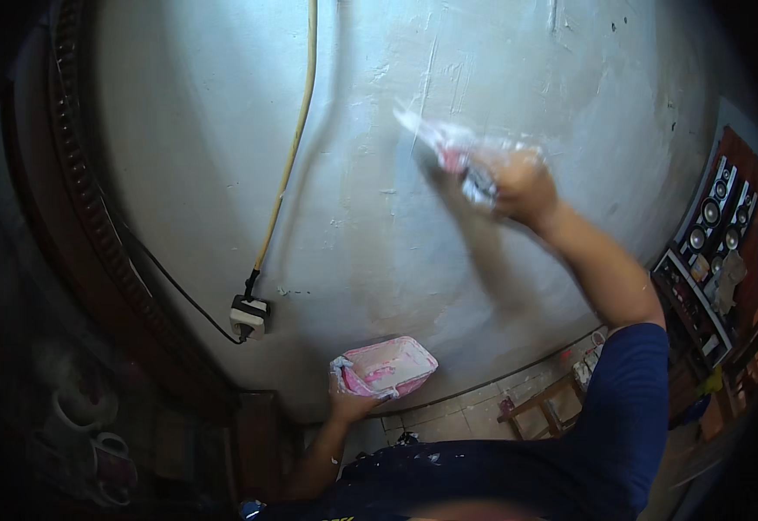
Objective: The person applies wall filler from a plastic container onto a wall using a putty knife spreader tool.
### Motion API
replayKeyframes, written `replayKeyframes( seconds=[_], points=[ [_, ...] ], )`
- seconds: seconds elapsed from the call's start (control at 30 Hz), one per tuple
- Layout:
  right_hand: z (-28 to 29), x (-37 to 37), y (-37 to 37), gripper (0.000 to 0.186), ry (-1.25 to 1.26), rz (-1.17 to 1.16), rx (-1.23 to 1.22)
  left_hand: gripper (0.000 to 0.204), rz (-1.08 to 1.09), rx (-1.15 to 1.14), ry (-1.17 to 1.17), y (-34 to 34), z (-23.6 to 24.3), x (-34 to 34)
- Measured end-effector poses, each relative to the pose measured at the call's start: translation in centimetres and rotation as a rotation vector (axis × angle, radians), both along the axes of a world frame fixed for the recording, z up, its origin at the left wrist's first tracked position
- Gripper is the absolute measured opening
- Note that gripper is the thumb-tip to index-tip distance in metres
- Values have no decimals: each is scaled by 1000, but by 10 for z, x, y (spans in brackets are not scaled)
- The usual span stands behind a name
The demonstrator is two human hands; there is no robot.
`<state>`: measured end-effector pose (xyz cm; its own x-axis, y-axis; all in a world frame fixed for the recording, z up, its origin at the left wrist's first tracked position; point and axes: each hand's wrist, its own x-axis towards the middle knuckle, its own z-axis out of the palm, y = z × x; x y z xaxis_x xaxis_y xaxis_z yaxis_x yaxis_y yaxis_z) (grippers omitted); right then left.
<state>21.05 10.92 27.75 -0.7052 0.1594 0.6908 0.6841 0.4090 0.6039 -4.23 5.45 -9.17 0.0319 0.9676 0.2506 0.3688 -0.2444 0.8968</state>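
Note:
My left hand (353, 405) is closed on the near left side of a small pink plastic tub (415, 380), with pale paste and pink smears inside. The tub is held low, close to the wall. Up and to the right, my right hand (525, 181) is wrapped round a paste-smeared putty knife (439, 139). Its blade points up and left at the wall (379, 226), with the tip at or very near the surface. Motion blurs the knife, and its handle is mostly hidden in my fingers. Ridges and streaks of filler mark the plaster around it.
A yellowish cable (295, 148) hangs down the wall to a white socket block (249, 318) with a black plug. Dark carved wood (92, 200) runs along the left. Speakers (710, 210) stand at right, and a wooden frame (542, 412) lies on the tiled floor.

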Motion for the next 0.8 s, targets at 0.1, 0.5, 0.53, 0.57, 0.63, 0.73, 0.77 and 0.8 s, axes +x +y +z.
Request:
replayKeyframes(
  seconds=[0.1, 0.5, 0.53, 0.57, 0.63, 0.73, 0.77, 0.8],
  points=[
    [107, 9, 12, 22, 145, -197, 325, 107, -48, -2, -42, -5, -7, -4],
    [-247, -40, 6, 35, -165, -292, -737, 110, -68, 47, -70, -2, -52, -34],
    [-226, -45, -5, 34, -137, -279, -739, 106, -13, 7, -2, -3, -57, -36],
    [-200, -48, -18, 34, -104, -275, -738, 106, -19, 8, -2, 0, -60, -36],
    [-125, -59, -25, 29, -64, -329, -576, 105, -8, 31, 28, 1, -65, -40],
    [-26, -61, -8, 27, 168, -228, -19, 107, -21, 27, -69, 3, -56, -40],
    [3, -54, 3, 27, 183, -208, 103, 107, -32, 29, -69, 5, -49, -38],
    [25, -57, 8, 27, 129, -159, 261, 106, -27, 9, -38, 5, -39, -37]
  ],
)
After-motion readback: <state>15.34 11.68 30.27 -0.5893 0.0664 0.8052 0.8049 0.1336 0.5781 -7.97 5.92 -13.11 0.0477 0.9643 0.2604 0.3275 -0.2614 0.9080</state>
